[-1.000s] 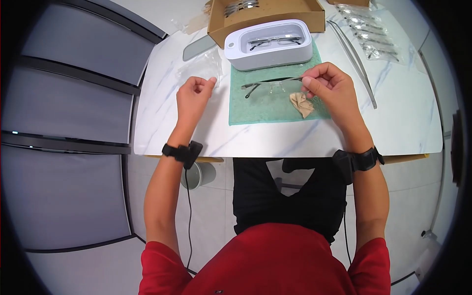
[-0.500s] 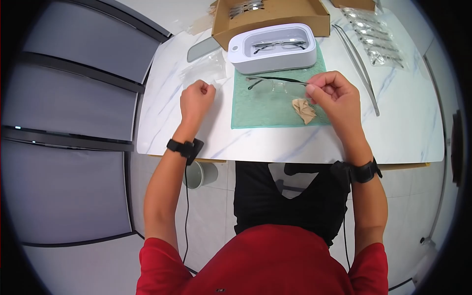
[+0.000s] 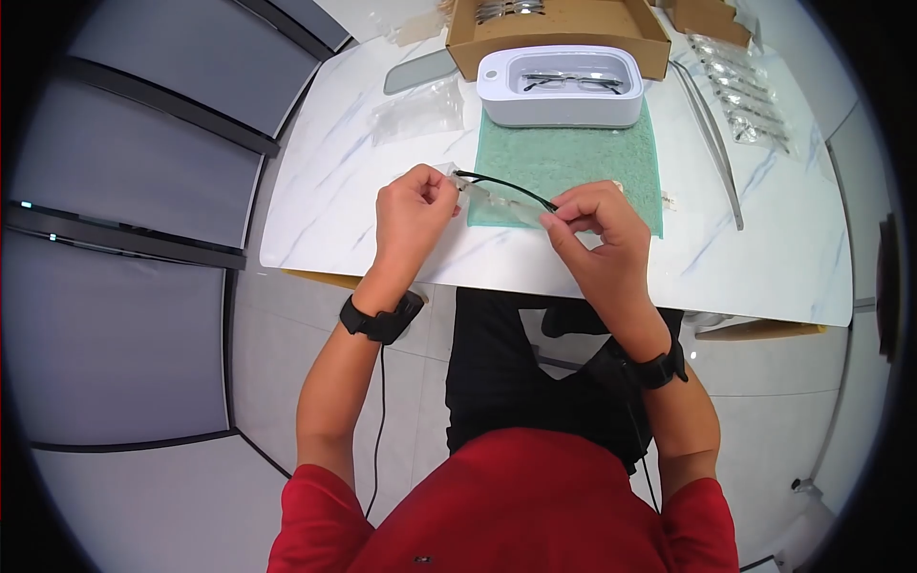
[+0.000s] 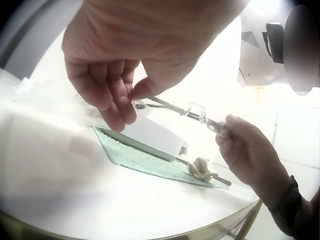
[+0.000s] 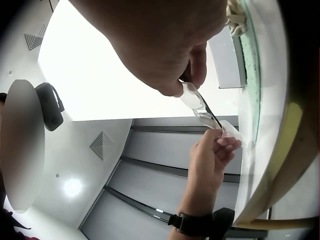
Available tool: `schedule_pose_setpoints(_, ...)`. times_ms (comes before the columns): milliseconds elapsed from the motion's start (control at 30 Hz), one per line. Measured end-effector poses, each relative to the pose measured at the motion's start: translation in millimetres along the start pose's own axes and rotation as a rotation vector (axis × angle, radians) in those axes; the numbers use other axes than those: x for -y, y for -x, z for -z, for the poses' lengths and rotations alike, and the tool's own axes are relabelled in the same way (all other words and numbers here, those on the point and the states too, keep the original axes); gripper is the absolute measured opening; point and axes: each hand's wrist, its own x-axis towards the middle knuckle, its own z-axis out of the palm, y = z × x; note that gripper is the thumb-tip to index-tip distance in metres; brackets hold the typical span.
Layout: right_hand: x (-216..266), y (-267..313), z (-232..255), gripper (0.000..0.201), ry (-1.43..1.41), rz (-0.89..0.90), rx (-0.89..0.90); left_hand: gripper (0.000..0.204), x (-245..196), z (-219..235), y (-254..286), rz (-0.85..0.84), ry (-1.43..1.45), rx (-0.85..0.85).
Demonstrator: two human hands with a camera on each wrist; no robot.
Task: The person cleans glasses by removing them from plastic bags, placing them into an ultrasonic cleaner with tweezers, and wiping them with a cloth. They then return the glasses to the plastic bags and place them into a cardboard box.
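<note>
A pair of glasses (image 3: 506, 185) with dark temples and clear lenses is held above the table's near side, between both hands. My right hand (image 3: 604, 239) pinches its right end with thumb and fingers. At the other end, my left hand (image 3: 415, 215) pinches a small piece of clear plastic film (image 5: 230, 131) that lies about the tip of the frame. In the left wrist view the nose pads (image 4: 192, 111) show between the hands. A crumpled beige cloth (image 4: 201, 170) rests on the green towel (image 3: 564, 148), mostly hidden behind my right hand in the head view.
A white cleaner tub (image 3: 559, 113) holding glasses stands on the towel's far part. Behind it is a cardboard box (image 3: 611, 43). Long metal tweezers (image 3: 709, 143) and bagged glasses (image 3: 745, 95) lie right; a clear bag (image 3: 417, 113) and grey lid (image 3: 420, 72) lie left.
My right hand has brought the glasses left and nearer to me. My left hand has moved right to meet the frame's left end. The head view has shifted slightly.
</note>
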Motion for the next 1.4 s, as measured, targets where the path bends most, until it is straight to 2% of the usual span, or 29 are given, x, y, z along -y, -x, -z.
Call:
schedule_pose_setpoints(100,0.8,1.9,-1.9,0.018,0.048,-0.048,0.031,0.015,0.1,-2.6,4.5,-0.1,-0.208,-0.037)
schedule_pose_setpoints(267,-12.4,-1.0,-26.0,0.015,0.04,-0.13,0.041,0.011,-17.3,-12.3,15.8,-0.333,-0.318,-0.105)
schedule_pose_setpoints(500,-18.7,3.0,-22.9,0.013,-0.355,-0.526,0.224,0.011,-31.3,-12.3,24.9,-0.481,-0.303,-0.127)
schedule_pose_setpoints(600,-21.4,0.0,-16.8,0.014,-0.297,-0.518,0.305,0.01,-42.0,-16.7,33.4,-0.5,-0.308,-0.111)
schedule_pose_setpoints(700,-21.1,-2.7,-19.6,0.015,0.004,-0.294,0.245,0.01,-47.0,-26.4,41.2,-0.621,-0.3,-0.095)
schedule_pose_setpoints(800,-32.9,1.6,-26.8,0.015,-0.248,-0.425,0.14,0.011,-54.6,-35.9,47.7,-0.704,-0.265,-0.074)
schedule_pose_setpoints(933,-32.2,0.8,-17.2,0.015,-0.376,-0.456,0.144,0.012,-54.7,-38.0,45.9,-0.702,-0.11,-0.075)
schedule_pose_setpoints(1033,-19.8,-12.0,1.7,0.014,-0.367,-0.517,0.131,0.018,-42.9,-24.2,41.4,-0.662,0.01,-0.274)
schedule_pose_setpoints(1100,-11.3,-17.7,12.3,0.014,-0.412,-0.558,0.102,0.035,-27.2,-11.5,41.8,-0.518,0.104,-0.305)
schedule_pose_setpoints(1200,-11.8,-19.2,20.8,0.014,-0.444,-0.562,0.184,0.038,-18.0,-7.1,37.0,-0.203,0.394,-0.264)
schedule_pose_setpoints(1300,-8.9,-18.4,20.5,0.012,-0.45,-0.597,0.255,0.035,-21.2,-10.7,33.5,-0.006,0.708,-0.103)
schedule_pose_setpoints(1400,-14.3,-17.4,25.5,0.012,-0.431,-0.568,0.301,0.028,-25.8,-12.8,33.3,0.088,0.821,0.056)
